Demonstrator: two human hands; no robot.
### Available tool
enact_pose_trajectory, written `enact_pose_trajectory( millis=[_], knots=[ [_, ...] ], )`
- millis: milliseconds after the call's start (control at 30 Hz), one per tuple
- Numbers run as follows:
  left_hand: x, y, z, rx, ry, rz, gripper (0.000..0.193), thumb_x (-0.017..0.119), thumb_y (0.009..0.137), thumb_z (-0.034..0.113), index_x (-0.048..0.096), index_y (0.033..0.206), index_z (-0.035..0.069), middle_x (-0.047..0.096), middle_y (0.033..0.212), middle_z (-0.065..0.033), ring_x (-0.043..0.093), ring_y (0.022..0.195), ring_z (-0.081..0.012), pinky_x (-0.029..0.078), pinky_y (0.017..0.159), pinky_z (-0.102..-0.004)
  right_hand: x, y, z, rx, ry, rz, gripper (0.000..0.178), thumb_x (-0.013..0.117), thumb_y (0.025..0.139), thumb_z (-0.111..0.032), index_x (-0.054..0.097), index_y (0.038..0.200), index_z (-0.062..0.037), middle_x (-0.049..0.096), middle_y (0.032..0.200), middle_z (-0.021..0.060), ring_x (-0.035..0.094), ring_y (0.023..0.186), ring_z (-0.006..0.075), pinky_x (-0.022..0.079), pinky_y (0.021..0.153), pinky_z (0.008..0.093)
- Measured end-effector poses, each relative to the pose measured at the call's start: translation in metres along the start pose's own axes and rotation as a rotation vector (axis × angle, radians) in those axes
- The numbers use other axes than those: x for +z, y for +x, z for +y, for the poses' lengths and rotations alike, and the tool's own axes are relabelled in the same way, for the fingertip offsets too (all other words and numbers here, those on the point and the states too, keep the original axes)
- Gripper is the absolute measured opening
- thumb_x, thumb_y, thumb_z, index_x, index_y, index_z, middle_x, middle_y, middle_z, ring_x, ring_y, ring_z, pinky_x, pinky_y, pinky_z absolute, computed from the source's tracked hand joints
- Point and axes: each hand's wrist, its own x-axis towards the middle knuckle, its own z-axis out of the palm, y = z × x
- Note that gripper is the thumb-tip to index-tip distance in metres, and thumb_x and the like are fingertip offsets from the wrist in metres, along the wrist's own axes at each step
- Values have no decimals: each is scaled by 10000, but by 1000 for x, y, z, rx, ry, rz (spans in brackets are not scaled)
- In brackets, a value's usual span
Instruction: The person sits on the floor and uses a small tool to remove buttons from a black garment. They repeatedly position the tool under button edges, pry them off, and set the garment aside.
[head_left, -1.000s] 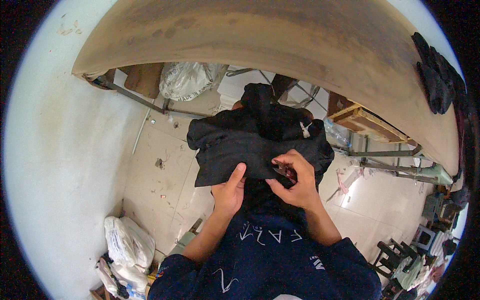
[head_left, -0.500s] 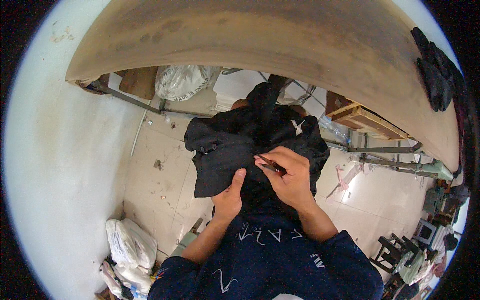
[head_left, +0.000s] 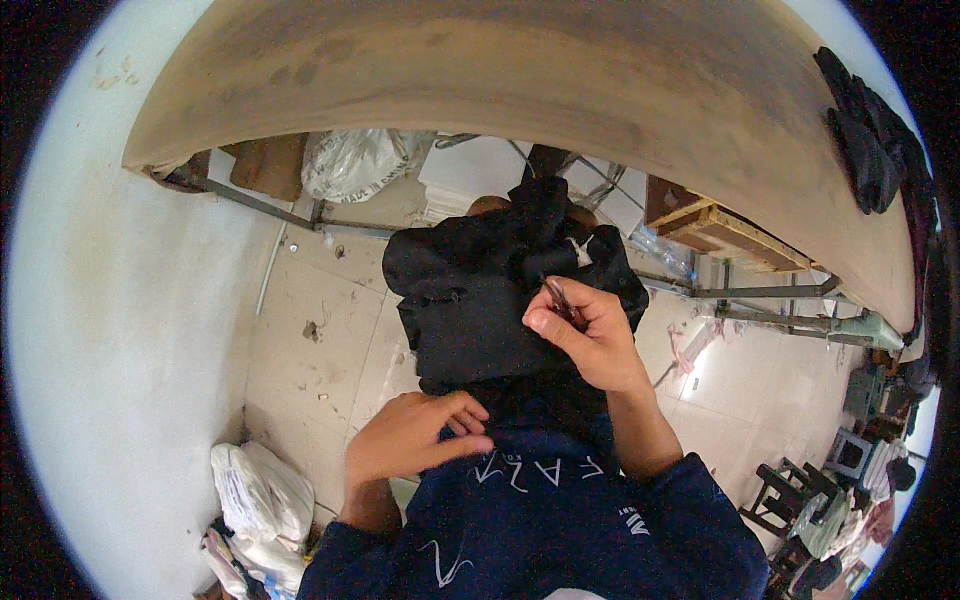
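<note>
A black garment (head_left: pixel 470 330) lies bunched over my lap, with a small white tag (head_left: pixel 580 252) showing at its upper right. My right hand (head_left: pixel 590 330) is closed around small dark thread snips (head_left: pixel 563 302), held above the right part of the cloth. The palm side hides much of the tool, so I cannot tell whether its blades are apart. Just below the garment's lower left edge is my left hand (head_left: pixel 415 435). Its fingers are loosely bent, with a gap between them and the thumb, and nothing shows in it.
A large table covered in stained tan cloth (head_left: pixel 480 80) spans the far side, with dark fabric (head_left: pixel 865 150) at its right end. Under it are a clear plastic bag (head_left: pixel 350 165) and a wooden drawer (head_left: pixel 735 235). White sacks (head_left: pixel 260 490) stand lower left; a black stool (head_left: pixel 785 505) lower right.
My left hand has let go of the garment and moved down and left. The right hand has turned and shifted slightly right with the snips. The cloth has been rearranged and lies flatter.
</note>
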Motion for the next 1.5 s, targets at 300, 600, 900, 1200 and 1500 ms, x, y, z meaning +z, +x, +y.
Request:
enact_pose_trajectory(
  millis=[300,600,900,1200,1500],
  knots=[
    [-16,51,26,641,389,716,211,758,794,150,705,975,58,691,1012,-62,674,868,-284,540,740,-365,0,3,-21,-181,-183,-146,154,677,921,-169,647,900,-20,552,749,15,481,663,85,386,587,260],
    [4,57,5,610,-643,570,110,694,879,-4,695,988,-3,704,1057,-141,665,998,-178,523,861,-306,-4,-4,-1,-42,-23,18,84,689,907,-112,656,917,-35,585,764,-37,479,689,20,396,610,209],
    [3,44,6,570,-719,609,157,546,1019,154,571,965,8,709,1079,-164,634,963,-121,476,874,-267,-6,-20,-14,-39,-131,-114,355,825,770,-143,648,1068,-66,571,758,-37,468,628,24,347,535,198],
    [11,40,24,547,-455,637,144,502,1037,149,512,1000,10,713,1091,-159,632,909,-98,477,822,-246,-36,-9,-67,-336,-400,-228,403,781,781,-110,690,1169,-46,554,1038,100,569,930,162,462,734,261],
    [11,35,37,515,-376,621,154,528,1023,161,500,958,24,710,1013,-131,542,778,-76,450,725,-253,-23,-1,-93,-379,-571,-287,208,793,790,-184,723,936,-52,639,845,76,651,713,271,523,629,360]
  ],
)
